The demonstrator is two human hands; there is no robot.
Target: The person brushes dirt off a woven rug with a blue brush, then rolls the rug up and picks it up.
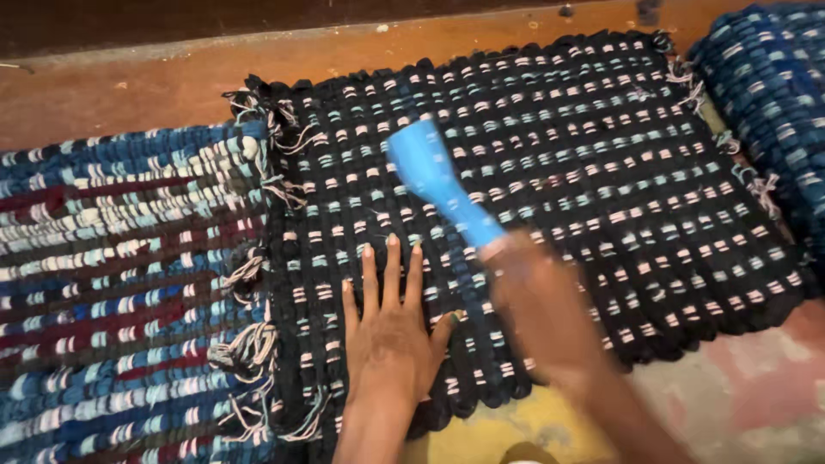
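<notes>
The right hand [541, 309] is closed in a grip around the narrow end of a light blue plastic tool [438, 185]; the hand and tool are motion-blurred, so the exact finger placement cannot be told. The tool's broader end points away from the person and hovers over or touches the middle of the black woven mat [550, 172]; contact cannot be confirmed. The tool appears light and rigid, and the narrow end is the natural place to hold it.

The left hand [391, 331] holds nothing. It lies flat, palm down, fingers spread, pressing on the near left portion of the black woven mat, just beside the right hand.

The black woven mat is made of thick dark fabric strips with short pink, white and pale blue flecks in rows. It looks soft, flexible and fairly thick, not fragile, and likely to shift on the floor unless held down. Loose fringe [258, 112] hangs at its left edge and at its far right corner.

A blue and maroon woven mat [112, 283] lies touching the left edge. A blue woven mat [765, 77] lies at the far right.

All mats rest on the floor [129, 90], reddish-brown and worn at the far side, paler and patchy at the near right corner. Lighting is dim.
</notes>
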